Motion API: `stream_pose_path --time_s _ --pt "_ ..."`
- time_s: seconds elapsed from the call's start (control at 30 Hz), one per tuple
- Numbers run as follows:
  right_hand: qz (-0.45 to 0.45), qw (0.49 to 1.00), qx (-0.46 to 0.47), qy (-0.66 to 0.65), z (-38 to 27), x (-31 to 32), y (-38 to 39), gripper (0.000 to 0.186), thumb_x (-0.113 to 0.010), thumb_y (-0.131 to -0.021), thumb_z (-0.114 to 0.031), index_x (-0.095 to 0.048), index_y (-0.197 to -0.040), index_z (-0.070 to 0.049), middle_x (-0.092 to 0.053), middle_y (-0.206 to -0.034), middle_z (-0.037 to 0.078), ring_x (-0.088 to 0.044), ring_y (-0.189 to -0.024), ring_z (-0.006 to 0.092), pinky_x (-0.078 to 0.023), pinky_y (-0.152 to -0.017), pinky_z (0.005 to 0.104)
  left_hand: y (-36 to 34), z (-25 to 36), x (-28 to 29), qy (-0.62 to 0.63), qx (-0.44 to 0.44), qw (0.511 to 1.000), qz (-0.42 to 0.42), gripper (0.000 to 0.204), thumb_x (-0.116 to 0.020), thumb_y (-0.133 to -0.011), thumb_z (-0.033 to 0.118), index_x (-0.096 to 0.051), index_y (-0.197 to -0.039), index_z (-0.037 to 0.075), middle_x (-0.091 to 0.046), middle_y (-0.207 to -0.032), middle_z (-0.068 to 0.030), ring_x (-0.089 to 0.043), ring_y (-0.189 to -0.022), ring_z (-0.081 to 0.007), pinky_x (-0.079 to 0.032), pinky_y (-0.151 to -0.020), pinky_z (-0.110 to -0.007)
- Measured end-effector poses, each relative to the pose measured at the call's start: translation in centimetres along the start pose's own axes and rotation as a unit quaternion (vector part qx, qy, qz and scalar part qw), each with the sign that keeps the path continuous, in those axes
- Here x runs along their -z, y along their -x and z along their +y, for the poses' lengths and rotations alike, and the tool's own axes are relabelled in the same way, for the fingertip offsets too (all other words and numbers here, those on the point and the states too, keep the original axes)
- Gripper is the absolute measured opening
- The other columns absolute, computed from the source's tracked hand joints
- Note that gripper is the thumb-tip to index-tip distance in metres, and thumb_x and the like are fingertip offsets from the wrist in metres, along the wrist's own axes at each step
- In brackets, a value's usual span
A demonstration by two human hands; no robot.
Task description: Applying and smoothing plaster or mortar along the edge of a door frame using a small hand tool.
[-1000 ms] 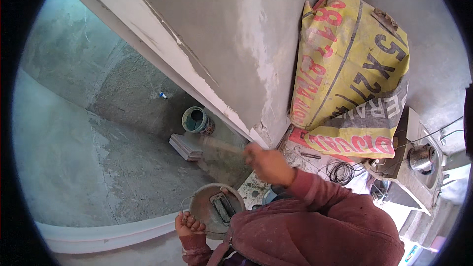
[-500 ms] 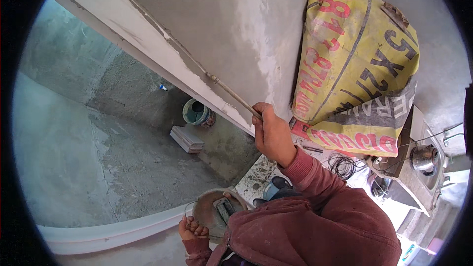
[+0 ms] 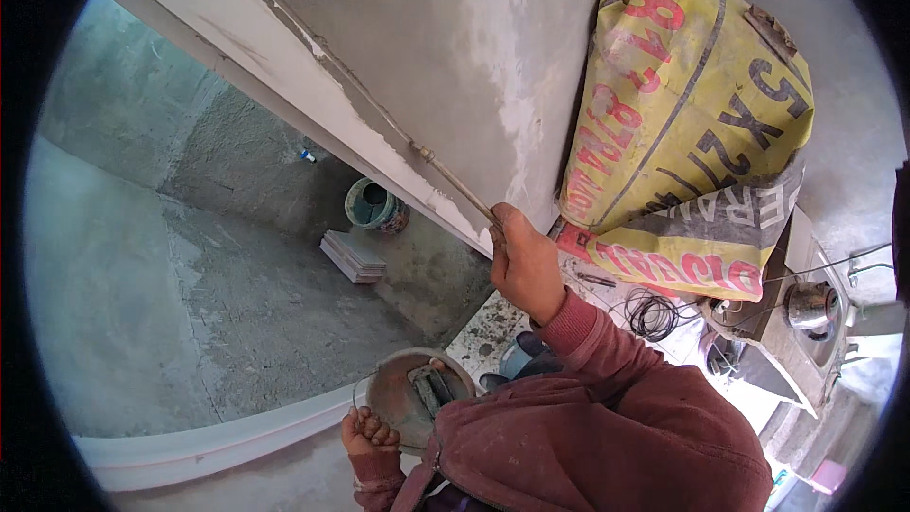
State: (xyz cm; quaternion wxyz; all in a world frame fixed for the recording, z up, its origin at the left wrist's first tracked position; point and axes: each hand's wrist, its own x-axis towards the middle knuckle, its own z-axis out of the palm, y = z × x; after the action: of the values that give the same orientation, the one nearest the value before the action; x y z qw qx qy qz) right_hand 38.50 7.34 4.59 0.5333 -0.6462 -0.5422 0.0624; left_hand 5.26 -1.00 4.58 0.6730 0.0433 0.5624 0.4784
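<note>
Soft, even daylight, no hard shadows; mild glare on the wet plaster wall [image 3: 493, 85]; black fisheye rim bends edges, corners perhaps slightly soft

One printed sack, far right.
You see a large yellow sack [image 3: 678, 123] with red and grey print leaning against the grey wall [image 3: 427, 47].

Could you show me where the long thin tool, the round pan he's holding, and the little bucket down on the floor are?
long thin tool [image 3: 455, 185], head view, middle of its shaft.
round pan [image 3: 391, 396], head view, bare inner bottom.
small bucket [image 3: 365, 213], head view, its rim.
</note>
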Motion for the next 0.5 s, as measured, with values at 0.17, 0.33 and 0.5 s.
stream_pose_path --time_s 0.17,0.33,0.5 --pt "-0.018 1.000 -0.012 0.008 0.4 -0.2 0.8 0.036 -0.050 -0.070 0.002 -0.040 -0.103 -0.006 -0.051 -0.078 0.016 -0.053 -0.066 0.0361 -0.043 -0.053 0.0432 -0.1 0.0 0.0 -0.010 0.002 1.000 0.002 0.022 -0.049 -0.082 0.033 -0.049 -0.069 0.015 -0.028 -0.046 0.0083 -0.023 -0.035 -0.0064 -0.019 -0.035 -0.023" --pt "-0.008 1.000 0.000 0.019 0.8 -0.5 1.2 0.036 -0.051 -0.069 0.002 -0.040 -0.102 -0.006 -0.050 -0.076 0.015 -0.053 -0.064 0.0355 -0.043 -0.052 0.0429 -0.2 0.2 -0.2 -0.009 -0.002 1.000 -0.021 0.023 -0.049 -0.082 0.033 -0.049 -0.068 0.015 -0.028 -0.046 0.0083 -0.023 -0.035 -0.0065 -0.019 -0.035 -0.023" --pt "-0.027 0.999 -0.014 0.029 1.2 -0.7 1.5 0.037 -0.051 -0.068 0.003 -0.040 -0.102 -0.006 -0.050 -0.077 0.015 -0.054 -0.065 0.0349 -0.043 -0.052 0.0427 0.0 0.1 -1.0 -0.005 -0.007 1.000 0.027 0.033 -0.048 -0.084 0.032 -0.039 -0.056 0.016 -0.026 -0.042 0.0073 -0.022 -0.032 -0.0069 -0.016 -0.032 -0.023"
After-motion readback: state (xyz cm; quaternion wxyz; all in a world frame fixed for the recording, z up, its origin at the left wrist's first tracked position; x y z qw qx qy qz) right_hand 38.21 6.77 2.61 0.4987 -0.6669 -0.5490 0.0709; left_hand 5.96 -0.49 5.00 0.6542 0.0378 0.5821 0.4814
